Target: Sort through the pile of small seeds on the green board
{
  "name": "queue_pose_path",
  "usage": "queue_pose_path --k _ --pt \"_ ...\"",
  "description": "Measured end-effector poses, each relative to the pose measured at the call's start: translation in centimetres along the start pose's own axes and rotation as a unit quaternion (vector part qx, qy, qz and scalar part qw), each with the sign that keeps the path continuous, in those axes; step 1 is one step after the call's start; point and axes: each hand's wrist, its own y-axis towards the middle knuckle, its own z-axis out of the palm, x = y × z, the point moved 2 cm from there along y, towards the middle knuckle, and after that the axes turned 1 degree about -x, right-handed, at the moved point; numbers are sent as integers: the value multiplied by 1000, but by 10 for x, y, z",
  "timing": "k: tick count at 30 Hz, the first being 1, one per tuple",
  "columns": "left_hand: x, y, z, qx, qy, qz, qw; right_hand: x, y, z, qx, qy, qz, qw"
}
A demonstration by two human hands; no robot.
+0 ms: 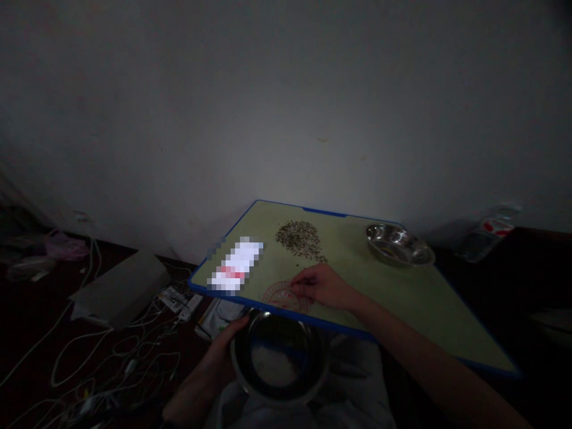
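My left hand (226, 345) grips the left rim of a shiny metal bowl (239, 366), which sits over my lap below the table's front edge. My right hand (319, 286) is closed in a pinch just above the tabletop, near that edge. Whatever its fingertips hold is too small and dark to make out. Beyond it, a patch of small dark, seed-like bits (297, 235) lies loosely spread, with a thin trail running toward my right hand. Under the fingertips, a red circular print (279, 293) shows on the table.
The pale green folding table (379, 298) has a blue rim. A second metal bowl (400, 245) stands at its far right, and a lit, pixelated phone-like screen (236, 265) lies left. Tangled cables (129, 357) and a grey box (125, 289) are on the floor, left. A wall (286, 107) rises behind.
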Motion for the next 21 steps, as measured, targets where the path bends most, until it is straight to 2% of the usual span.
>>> queue_pose_path --k 3,6,12,14,17,21 --pt "1 0 -1 10 -3 -7 1000 2 -1 -3 6 16 6 1000" --pt "3 1 -3 4 0 -7 1000 4 -2 -17 -22 10 19 1000" --pt "5 4 -6 32 -7 -12 999 -1 1 -78 -141 -90 -7 986" --pt "5 6 -7 24 1 -7 1000 -9 3 -94 -159 -125 -9 979" --pt "6 8 -8 12 14 -9 1000 -23 9 -101 -141 -149 -3 979" --pt "7 9 -9 7 23 -13 1000 -37 20 -95 -119 -162 12 980"
